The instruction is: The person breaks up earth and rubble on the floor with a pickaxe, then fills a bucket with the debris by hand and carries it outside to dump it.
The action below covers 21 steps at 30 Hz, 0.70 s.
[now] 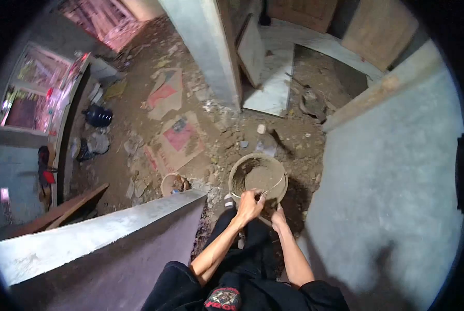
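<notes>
Rough room with a dirt floor (138,122) littered with rubble, seen from above. A window (44,70) glows at the upper left of the frame, with a dark blue bottle (98,116) lying below it. Flattened cardboard (190,155) is left of centre; a foot landing on it might slide. Below, a smaller bucket (169,182) sits just beside the end of a low wall (102,230).

Near the centre, the left hand (249,206) is closed on the thin handle of a large round bucket (234,172) holding grey-brown, muddy-looking material (262,177). The bucket rests on the floor in front of the person's legs. Pulling that handle off-centre could tip the bucket and slop its contents over the near rim; a heavy load might also make the wire bite or slip.

The right hand (279,220) is at the bucket's near right side, its grip too unclear to tell; a weak hold there could let the bucket swing. Loose lumps surrounding the base could unsettle it. A grey wall (387,181) fills the right.
</notes>
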Available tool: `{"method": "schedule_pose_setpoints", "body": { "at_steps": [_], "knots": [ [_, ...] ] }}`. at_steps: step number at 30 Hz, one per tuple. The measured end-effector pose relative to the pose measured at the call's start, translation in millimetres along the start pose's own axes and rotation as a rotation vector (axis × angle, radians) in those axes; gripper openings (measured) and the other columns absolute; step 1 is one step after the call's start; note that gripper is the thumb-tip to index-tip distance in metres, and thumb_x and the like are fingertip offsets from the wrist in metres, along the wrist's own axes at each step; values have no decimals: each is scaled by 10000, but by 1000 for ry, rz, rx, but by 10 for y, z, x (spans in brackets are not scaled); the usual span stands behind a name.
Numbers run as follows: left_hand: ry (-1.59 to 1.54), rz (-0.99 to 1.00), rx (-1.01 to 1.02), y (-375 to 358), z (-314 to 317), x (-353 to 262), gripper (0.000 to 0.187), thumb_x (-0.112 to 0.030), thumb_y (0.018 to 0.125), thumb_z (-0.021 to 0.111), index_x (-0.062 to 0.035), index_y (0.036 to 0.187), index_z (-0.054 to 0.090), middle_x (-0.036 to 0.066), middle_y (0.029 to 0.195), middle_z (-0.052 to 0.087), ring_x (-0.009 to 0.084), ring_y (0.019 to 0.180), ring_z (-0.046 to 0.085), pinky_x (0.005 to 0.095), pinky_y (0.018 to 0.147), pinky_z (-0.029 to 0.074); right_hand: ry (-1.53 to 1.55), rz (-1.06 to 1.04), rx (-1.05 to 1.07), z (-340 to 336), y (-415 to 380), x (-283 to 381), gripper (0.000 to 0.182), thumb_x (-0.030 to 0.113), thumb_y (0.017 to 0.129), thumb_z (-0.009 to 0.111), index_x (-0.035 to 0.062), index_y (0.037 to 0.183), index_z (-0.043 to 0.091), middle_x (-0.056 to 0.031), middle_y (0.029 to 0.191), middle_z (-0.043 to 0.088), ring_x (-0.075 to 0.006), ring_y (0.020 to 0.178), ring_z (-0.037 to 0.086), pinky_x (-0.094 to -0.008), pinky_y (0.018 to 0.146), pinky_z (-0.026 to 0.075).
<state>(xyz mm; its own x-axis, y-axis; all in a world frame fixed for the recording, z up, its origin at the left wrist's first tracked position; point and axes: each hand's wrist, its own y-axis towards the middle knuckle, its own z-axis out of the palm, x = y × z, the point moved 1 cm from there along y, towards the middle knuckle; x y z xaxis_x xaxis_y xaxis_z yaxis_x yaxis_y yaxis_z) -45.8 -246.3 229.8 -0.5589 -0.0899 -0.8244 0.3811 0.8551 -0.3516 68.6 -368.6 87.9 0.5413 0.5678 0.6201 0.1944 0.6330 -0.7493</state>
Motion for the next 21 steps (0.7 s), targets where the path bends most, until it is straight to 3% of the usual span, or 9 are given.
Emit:
{"method": "schedule_pose_setpoints", "body": {
  "at_steps": [2, 4, 6, 7, 10, 12, 14, 16, 21],
  "knots": [
    [-5, 29, -124, 41, -114, 227, 230, -144, 824, 627, 38, 955, 677, 262, 931, 646, 427, 921, 627, 442, 810, 489, -12, 135, 17, 320, 127, 100, 423, 36, 924, 555, 80, 1319, 408, -98, 1094, 628, -212, 876, 660, -354, 761, 560],
    [6, 6, -189, 110, -217, 429, 222, -118, 801, 623, 38, 951, 674, 250, 886, 643, 426, 887, 620, 440, 806, 488, -5, 169, 97, 533, 309, 46, 430, 34, 923, 556, 82, 1324, 407, -111, 1113, 623, -220, 918, 654, -363, 778, 563],
    [32, -40, -201, 170, -357, 652, 280, -117, 806, 624, 51, 1027, 659, 262, 982, 650, 415, 945, 630, 433, 825, 493, 96, 217, 79, 761, 443, -51, 430, 37, 925, 554, 80, 1327, 408, -115, 1122, 624, -228, 954, 647, -365, 769, 563],
    [29, -39, -206, 218, -429, 755, 280, -117, 806, 624, 51, 1027, 659, 262, 982, 650, 415, 945, 630, 433, 825, 493, 142, 194, 79, 872, 493, -97, 411, 85, 910, 623, 75, 1277, 438, -78, 1076, 637, -184, 905, 648, -310, 702, 547],
    [101, 11, -235, 275, -640, 1034, 287, -112, 807, 625, 49, 1042, 657, 250, 969, 652, 408, 939, 630, 432, 821, 490, 82, 149, 156, 1128, 705, -314, 471, 108, 887, 663, 72, 1282, 408, -98, 1122, 618, -187, 961, 631, -302, 749, 541],
    [128, -55, -258, 301, -717, 1207, 294, -106, 806, 624, 36, 1061, 662, 242, 950, 651, 411, 924, 629, 433, 825, 488, 52, 126, 124, 1334, 734, -329, 721, 86, 857, 703, 95, 1372, 198, -166, 1316, 476, -228, 1136, 543, -338, 892, 503],
    [145, -25, -308, 467, -765, 1394, 299, -104, 807, 622, 28, 1071, 667, 235, 925, 649, 397, 901, 636, 432, 818, 489, 62, 113, 168, 1469, 995, -494, 759, 38, 910, 608, 224, 1432, 89, -139, 1427, 379, -238, 1223, 471, -353, 891, 490],
    [31, -88, -310, 529, -787, 1657, 290, -138, 824, 590, -32, 1077, 683, 194, 983, 643, 407, 1006, 594, 632, 1020, 311, 153, 114, 201, 1672, 1065, -417, 733, 20, 928, 569, 247, 1438, 92, -124, 1438, 396, -234, 1210, 491, -367, 913, 476],
    [57, -88, -336, 1020, -866, 2288, 316, -101, 831, 574, -38, 1130, 658, 174, 1027, 644, 403, 1047, 573, 616, 1060, 265, 195, 194, 258, 2067, 1754, -335, 741, 18, 904, 605, 222, 1429, 122, -137, 1346, 483, -192, 1136, 546, -334, 901, 478]
  ]
}}
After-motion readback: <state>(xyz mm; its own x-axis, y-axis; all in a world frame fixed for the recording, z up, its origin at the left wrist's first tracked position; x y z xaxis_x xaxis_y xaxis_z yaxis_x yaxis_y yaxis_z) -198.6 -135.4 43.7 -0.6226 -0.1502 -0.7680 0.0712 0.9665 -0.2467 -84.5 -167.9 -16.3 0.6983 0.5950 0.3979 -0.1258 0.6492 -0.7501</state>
